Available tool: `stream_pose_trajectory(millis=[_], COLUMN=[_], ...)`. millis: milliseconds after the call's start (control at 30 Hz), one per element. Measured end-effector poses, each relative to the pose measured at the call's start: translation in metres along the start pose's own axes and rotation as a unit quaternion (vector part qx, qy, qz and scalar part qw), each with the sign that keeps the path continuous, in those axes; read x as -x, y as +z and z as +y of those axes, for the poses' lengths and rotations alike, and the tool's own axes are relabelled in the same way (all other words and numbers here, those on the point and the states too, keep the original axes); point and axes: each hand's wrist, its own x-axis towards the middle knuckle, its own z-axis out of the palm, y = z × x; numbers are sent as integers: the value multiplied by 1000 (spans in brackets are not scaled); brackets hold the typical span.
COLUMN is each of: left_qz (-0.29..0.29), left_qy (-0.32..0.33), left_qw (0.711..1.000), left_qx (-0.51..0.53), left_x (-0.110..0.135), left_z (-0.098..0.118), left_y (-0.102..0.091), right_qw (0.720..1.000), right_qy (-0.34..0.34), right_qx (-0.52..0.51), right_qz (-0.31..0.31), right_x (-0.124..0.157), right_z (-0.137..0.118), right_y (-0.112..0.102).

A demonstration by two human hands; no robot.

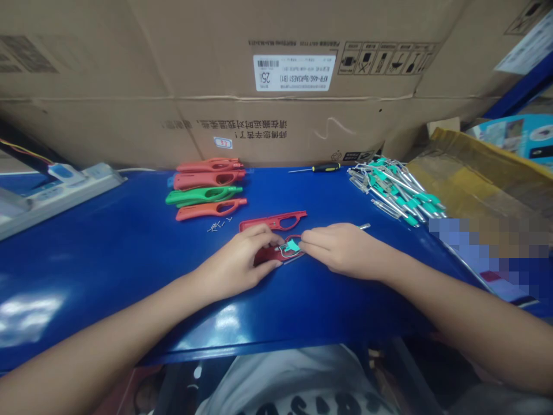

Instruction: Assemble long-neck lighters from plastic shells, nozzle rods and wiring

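My left hand (247, 255) grips a red lighter handle half (268, 254) low over the blue table, thumb on the near edge and fingers across the far side. A lighter insert with a green trigger (292, 246) and thin wires lies in that half. My right hand (341, 249) has its fingertips pinched together at the insert's right end. A metal tube tip (365, 226) shows beyond the right knuckles; most of the tube is hidden. Just behind my fingers rests the other red handle half (276, 222), its inside facing up.
Several orange, red and green lighter handles (207, 196) lie at back left, with small screws (219, 224) before them. A screwdriver (326, 168) lies by the cardboard wall (207, 69). Lighter inserts (395, 187) are heaped at right, beside a taped box (484, 173). A power strip (97, 178) stands left.
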Motion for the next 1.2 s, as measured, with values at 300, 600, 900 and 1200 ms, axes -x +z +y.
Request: stream_pose_trajectory(millis=[300, 600, 900, 1200], left_qz=[7, 29, 38, 88], left_qy=[-5, 1, -18, -53], left_qw=[1000, 999, 997, 993], left_qx=[8, 45, 63, 61], left_x=[1, 2, 0, -5], left_z=[1, 1, 6, 4], left_y=[1, 6, 12, 20], right_qw=[999, 991, 989, 984], right_qy=[9, 69, 77, 106], right_qx=[-49, -118, -118, -116], right_qz=[-1, -2, 37, 82], right_x=[1, 3, 0, -1], right_z=[1, -1, -2, -3], right_y=[3, -4, 1, 2])
